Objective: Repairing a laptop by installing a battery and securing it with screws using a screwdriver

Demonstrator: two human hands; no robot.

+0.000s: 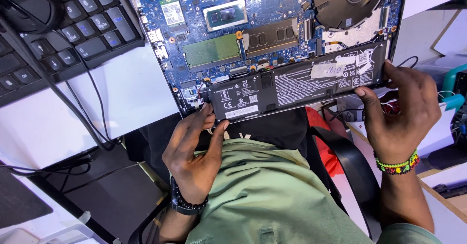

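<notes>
An opened laptop (272, 25) lies bottom-up on the white desk, its blue circuit board, memory modules and fan exposed. A long black battery (296, 83) sits along its near edge. My left hand (192, 149) grips the battery's left end, thumb and fingers on its edge. My right hand (399, 108) holds the battery's right end, fingers curled over the corner. A black bead bracelet is on my left wrist, a green bead bracelet on my right.
A black keyboard (58, 35) sits at the upper left with black cables (73, 108) trailing over the white desk (116, 93). My green shirt and a black chair armrest (350, 166) fill the lower middle. Boxes and clutter lie at the right.
</notes>
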